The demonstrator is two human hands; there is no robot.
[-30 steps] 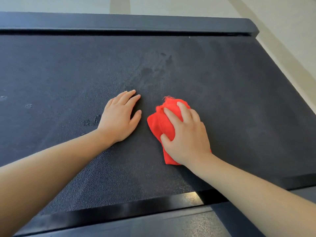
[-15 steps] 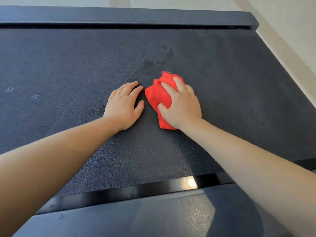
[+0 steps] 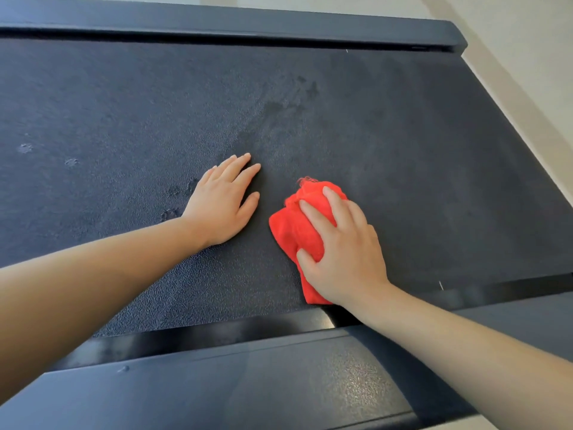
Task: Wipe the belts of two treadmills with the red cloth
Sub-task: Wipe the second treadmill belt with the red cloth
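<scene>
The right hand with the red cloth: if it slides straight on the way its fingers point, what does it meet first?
Probably the dark smudges on the belt; beyond them, the far side rail. The right hand with the red cloth should pass just beside the left hand, but the gap looks narrow.

Inspected belt, rail at 12 o'clock, rail at 6 o'clock and red cloth. Found no readable text, label, brand, number or sign on any of them.
</scene>
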